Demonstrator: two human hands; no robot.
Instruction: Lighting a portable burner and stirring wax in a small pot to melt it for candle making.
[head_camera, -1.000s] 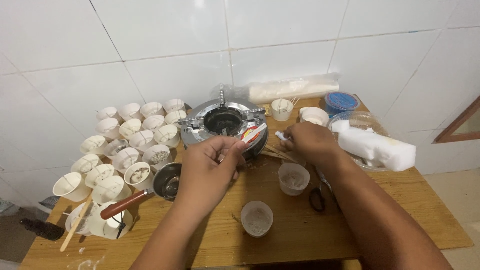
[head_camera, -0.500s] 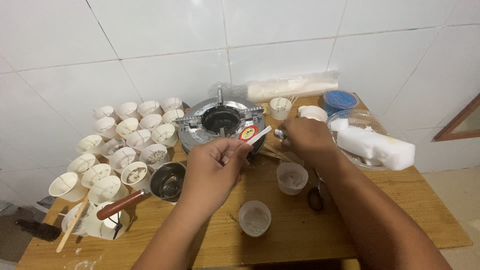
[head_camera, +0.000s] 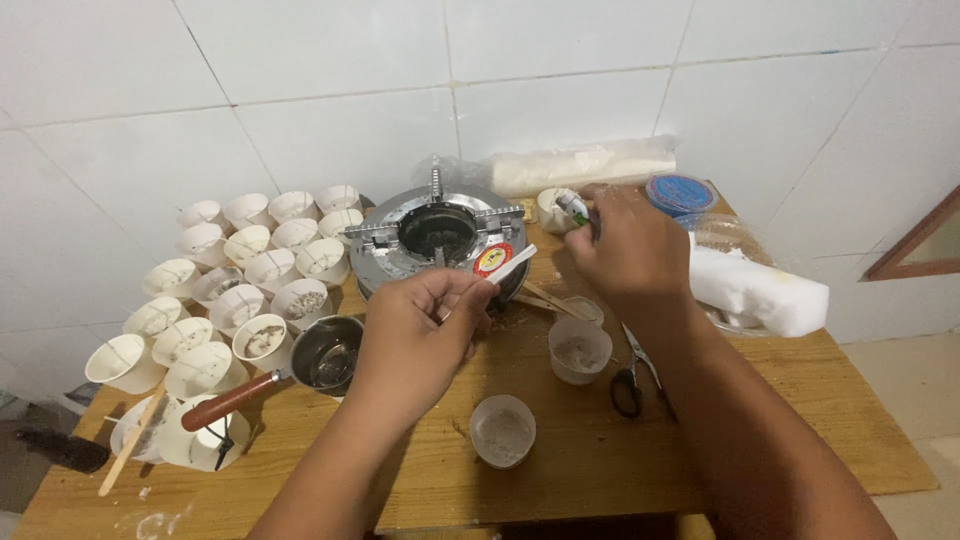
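Now right hand (head_camera: 625, 250) farther back, tube (head_camera: 573, 208) aloft

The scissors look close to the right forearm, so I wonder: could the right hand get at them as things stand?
Probably not at once: the right hand already holds a small tube up by the stove. The scissors lie uncovered beside that forearm.

A thin white strip (head_camera: 513, 264), flat and narrow like a small stick, is pinched at its near end by the fingertips of the left hand (head_camera: 420, 330). It slants up and to the right, its free end in front of the round metal gas burner (head_camera: 437, 238). A small tube (head_camera: 575, 208) with a green and white tip pokes up from the top of the closed right hand (head_camera: 625, 250), above the worktop's (head_camera: 800, 400) far edge.
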